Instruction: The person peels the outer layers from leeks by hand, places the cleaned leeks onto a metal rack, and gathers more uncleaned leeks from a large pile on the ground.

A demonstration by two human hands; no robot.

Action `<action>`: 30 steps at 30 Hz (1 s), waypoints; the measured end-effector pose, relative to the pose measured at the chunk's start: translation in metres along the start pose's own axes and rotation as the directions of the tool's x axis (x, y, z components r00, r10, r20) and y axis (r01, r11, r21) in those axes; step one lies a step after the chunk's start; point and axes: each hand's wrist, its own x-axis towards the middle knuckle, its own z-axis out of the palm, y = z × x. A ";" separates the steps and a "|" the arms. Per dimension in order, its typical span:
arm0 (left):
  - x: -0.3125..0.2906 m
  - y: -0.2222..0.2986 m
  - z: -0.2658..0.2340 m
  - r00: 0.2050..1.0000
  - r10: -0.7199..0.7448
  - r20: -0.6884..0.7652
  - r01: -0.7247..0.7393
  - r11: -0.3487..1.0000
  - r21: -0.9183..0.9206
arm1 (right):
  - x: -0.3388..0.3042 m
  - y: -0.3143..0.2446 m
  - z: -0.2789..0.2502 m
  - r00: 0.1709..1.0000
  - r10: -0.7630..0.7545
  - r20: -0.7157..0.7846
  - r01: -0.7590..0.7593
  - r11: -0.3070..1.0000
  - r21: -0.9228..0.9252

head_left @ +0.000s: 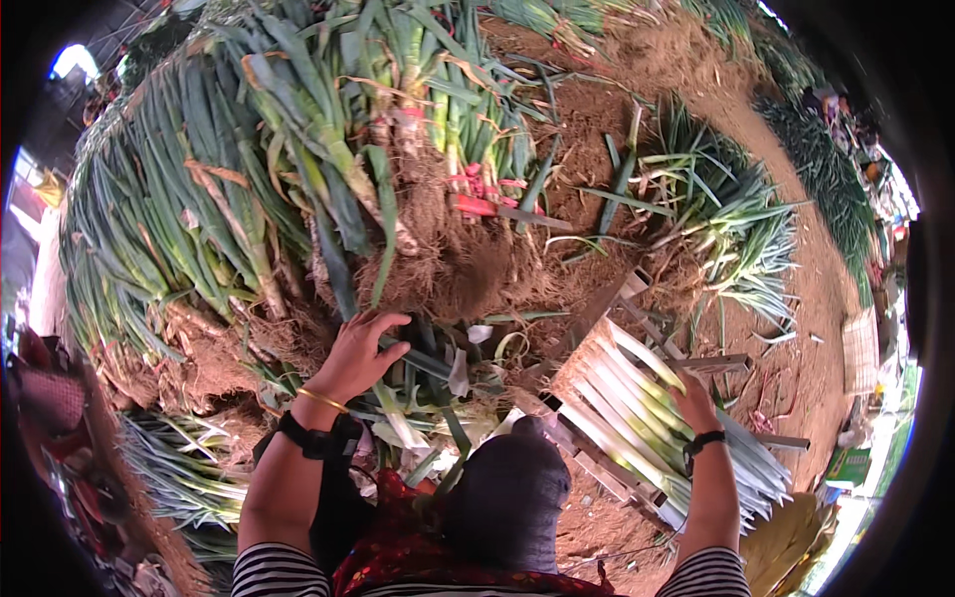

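My left hand [358, 353] is open, thumb and fingers apart, beside the roots of a big heap of green leeks [169, 189]. It holds nothing that I can see. To the right, a row of cleaned white-stemmed leeks [622, 398] lies side by side on a wooden rack [607, 478], roots toward the upper left and leaves toward the lower right. My right hand [694, 403] is closed around a stem at the far edge of that row; its fingertips are partly hidden. A red-handled knife [477, 206] lies against the heap's roots, ahead of my hands.
Loose leeks [736, 219] lie on the brown dirt floor [826, 289] at the far right. Peeled leaves and scraps [398, 418] litter the ground before my knees. More leeks [189, 468] lie at the lower left. A wooden bar [716, 364] sticks out beyond the rack.
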 end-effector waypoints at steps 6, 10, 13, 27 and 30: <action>0.002 0.002 -0.028 0.977 -0.068 -0.204 0.046 0.993 -0.107 | 0.013 -0.108 -0.114 0.994 -0.051 -0.096 0.075 0.960 0.268; 0.010 0.003 -0.025 0.982 -0.013 -0.186 -0.013 0.990 -0.138 | 0.029 -0.089 -0.097 0.983 -0.019 -0.184 0.088 0.923 0.376; 0.003 0.004 -0.024 0.986 0.018 -0.163 -0.036 0.993 -0.112 | 0.024 -0.111 -0.095 0.997 -0.010 -0.078 0.026 0.978 0.206; 0.012 0.012 -0.011 0.999 -0.040 0.011 0.040 0.998 0.040 | 0.066 -0.153 -0.006 0.940 -0.241 0.241 0.198 0.962 0.190; 0.019 0.011 -0.005 0.996 -0.058 0.062 0.054 0.996 0.077 | 0.079 -0.155 0.009 0.943 -0.248 0.220 0.179 0.940 0.292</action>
